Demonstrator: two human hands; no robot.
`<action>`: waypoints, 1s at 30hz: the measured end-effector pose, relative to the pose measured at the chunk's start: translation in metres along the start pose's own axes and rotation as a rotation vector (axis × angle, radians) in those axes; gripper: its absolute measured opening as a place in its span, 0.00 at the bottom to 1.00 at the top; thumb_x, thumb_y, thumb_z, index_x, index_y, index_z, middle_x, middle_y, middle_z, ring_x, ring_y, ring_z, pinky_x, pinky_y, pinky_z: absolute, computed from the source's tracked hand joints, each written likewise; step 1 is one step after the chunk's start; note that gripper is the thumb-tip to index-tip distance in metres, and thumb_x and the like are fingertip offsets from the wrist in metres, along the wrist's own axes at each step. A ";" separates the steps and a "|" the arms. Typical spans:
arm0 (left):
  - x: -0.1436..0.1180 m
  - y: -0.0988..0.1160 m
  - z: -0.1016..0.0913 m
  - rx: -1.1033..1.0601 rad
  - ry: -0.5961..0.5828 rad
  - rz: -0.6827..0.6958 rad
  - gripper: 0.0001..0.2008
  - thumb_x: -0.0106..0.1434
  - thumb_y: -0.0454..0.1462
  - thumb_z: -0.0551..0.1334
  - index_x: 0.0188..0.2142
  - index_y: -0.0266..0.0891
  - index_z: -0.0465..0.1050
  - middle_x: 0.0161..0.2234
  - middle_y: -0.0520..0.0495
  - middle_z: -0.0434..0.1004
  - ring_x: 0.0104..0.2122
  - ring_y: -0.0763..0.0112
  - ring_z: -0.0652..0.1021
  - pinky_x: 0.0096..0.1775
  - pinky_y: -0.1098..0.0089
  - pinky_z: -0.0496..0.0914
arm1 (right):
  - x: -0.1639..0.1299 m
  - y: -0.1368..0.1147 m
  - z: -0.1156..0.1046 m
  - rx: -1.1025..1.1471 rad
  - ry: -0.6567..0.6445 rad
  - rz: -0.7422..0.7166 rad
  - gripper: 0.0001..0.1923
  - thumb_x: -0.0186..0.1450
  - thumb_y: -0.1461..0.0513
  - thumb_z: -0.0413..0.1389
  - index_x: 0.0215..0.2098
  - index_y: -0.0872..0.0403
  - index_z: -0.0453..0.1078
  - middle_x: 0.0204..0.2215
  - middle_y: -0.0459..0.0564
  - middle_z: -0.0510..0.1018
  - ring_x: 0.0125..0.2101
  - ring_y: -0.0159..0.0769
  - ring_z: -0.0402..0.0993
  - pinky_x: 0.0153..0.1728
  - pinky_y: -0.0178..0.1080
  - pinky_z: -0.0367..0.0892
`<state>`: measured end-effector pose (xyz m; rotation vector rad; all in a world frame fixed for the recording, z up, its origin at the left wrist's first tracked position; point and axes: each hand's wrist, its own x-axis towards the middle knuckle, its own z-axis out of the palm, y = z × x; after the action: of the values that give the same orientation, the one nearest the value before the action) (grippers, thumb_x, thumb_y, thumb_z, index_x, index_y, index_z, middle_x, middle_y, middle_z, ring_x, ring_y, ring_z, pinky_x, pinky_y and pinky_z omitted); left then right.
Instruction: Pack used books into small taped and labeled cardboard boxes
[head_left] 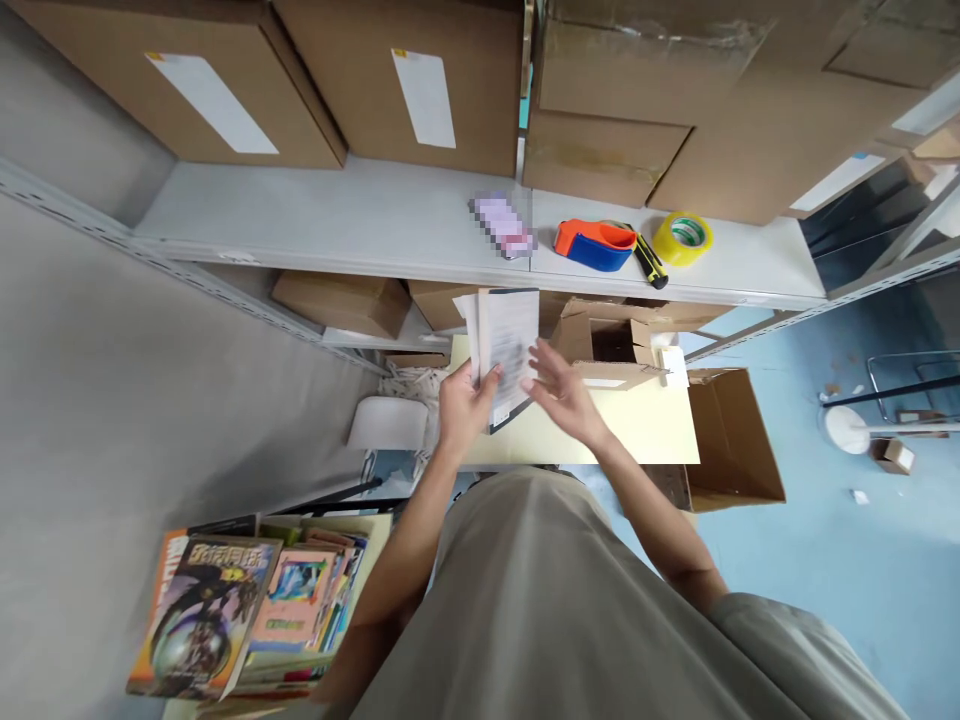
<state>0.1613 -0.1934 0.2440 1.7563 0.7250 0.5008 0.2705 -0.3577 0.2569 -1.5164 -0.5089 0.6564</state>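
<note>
My left hand [466, 405] grips a thin book [511, 335] by its left side, thumb on its face. The book has a pale printed page or cover with blurred text and a dark border along its right and lower edges. Loose-looking pages stand out at its left. Beside the book's right edge is my right hand [564, 395], its fingers apart and slightly blurred. Whether its fingertips touch the book I cannot tell. Both hands are above a pale yellow table [630, 425].
An open carton [600, 350] stands on the table; a larger box [735, 440] is at its right. The shelf [337, 215] ahead bears a tape dispenser [596, 245], a cutter [649, 262], a tape roll [682, 238] and big cartons [450, 90]. Stacked magazines [202, 620] lie lower left.
</note>
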 end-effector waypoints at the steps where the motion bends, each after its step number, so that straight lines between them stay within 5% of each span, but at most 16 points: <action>1: -0.009 0.010 0.005 0.109 0.016 0.023 0.20 0.74 0.55 0.69 0.47 0.42 0.87 0.38 0.44 0.91 0.40 0.53 0.88 0.46 0.60 0.80 | -0.006 -0.005 0.007 0.013 -0.049 0.001 0.55 0.63 0.32 0.75 0.79 0.44 0.69 0.77 0.59 0.73 0.73 0.60 0.74 0.69 0.61 0.78; 3: -0.029 0.031 0.019 0.279 0.005 0.089 0.18 0.76 0.49 0.68 0.57 0.45 0.87 0.45 0.43 0.93 0.46 0.49 0.90 0.49 0.59 0.82 | -0.014 -0.015 0.016 0.017 -0.057 -0.011 0.53 0.61 0.33 0.77 0.76 0.45 0.72 0.72 0.58 0.78 0.69 0.57 0.77 0.65 0.55 0.81; 6: -0.054 0.054 0.039 0.360 -0.089 0.255 0.30 0.73 0.42 0.70 0.73 0.47 0.77 0.68 0.41 0.85 0.67 0.45 0.84 0.63 0.54 0.81 | -0.012 -0.023 0.009 0.021 0.072 -0.012 0.38 0.65 0.33 0.74 0.59 0.49 0.81 0.52 0.53 0.87 0.51 0.48 0.83 0.53 0.47 0.83; 10: -0.055 0.059 0.040 0.176 -0.311 0.341 0.27 0.77 0.47 0.69 0.72 0.47 0.79 0.74 0.43 0.79 0.76 0.47 0.75 0.73 0.50 0.76 | 0.001 -0.015 -0.023 0.078 0.182 0.076 0.33 0.68 0.30 0.68 0.38 0.50 0.79 0.33 0.46 0.83 0.37 0.41 0.79 0.41 0.42 0.76; 12: -0.042 0.048 0.028 0.067 -0.274 0.290 0.23 0.80 0.51 0.66 0.68 0.47 0.81 0.71 0.41 0.82 0.74 0.48 0.78 0.72 0.50 0.77 | 0.002 -0.009 -0.036 0.132 0.175 0.119 0.34 0.65 0.29 0.70 0.38 0.49 0.80 0.35 0.47 0.85 0.38 0.41 0.80 0.42 0.43 0.77; 16: -0.014 0.005 -0.001 0.053 0.091 0.138 0.34 0.75 0.58 0.72 0.72 0.45 0.75 0.76 0.35 0.74 0.76 0.44 0.74 0.75 0.42 0.72 | -0.004 -0.006 -0.049 0.214 0.147 0.206 0.36 0.61 0.28 0.72 0.44 0.48 0.82 0.43 0.51 0.90 0.48 0.49 0.85 0.51 0.49 0.81; 21: -0.017 -0.026 -0.011 -0.151 -0.142 -0.066 0.45 0.66 0.63 0.76 0.71 0.43 0.71 0.67 0.33 0.82 0.65 0.43 0.84 0.67 0.46 0.80 | -0.009 -0.002 -0.049 0.278 0.053 0.332 0.38 0.60 0.28 0.73 0.49 0.48 0.82 0.46 0.54 0.90 0.56 0.57 0.87 0.56 0.56 0.84; 26: -0.027 -0.028 -0.003 -0.081 -0.073 -0.156 0.45 0.55 0.55 0.84 0.65 0.40 0.76 0.64 0.36 0.85 0.66 0.41 0.83 0.66 0.50 0.79 | -0.002 0.020 -0.049 0.206 -0.071 0.375 0.43 0.61 0.25 0.69 0.55 0.48 0.83 0.50 0.55 0.91 0.59 0.60 0.86 0.59 0.59 0.84; 30: -0.016 -0.064 0.001 0.023 -0.066 -0.206 0.46 0.55 0.49 0.84 0.69 0.41 0.73 0.67 0.36 0.83 0.69 0.42 0.81 0.69 0.51 0.76 | 0.008 0.054 -0.045 0.215 -0.105 0.407 0.40 0.60 0.28 0.72 0.52 0.48 0.84 0.53 0.55 0.91 0.59 0.56 0.86 0.62 0.56 0.81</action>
<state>0.1358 -0.1926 0.1831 1.6886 0.8560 0.2945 0.3029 -0.3884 0.2023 -1.3951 -0.1970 1.0759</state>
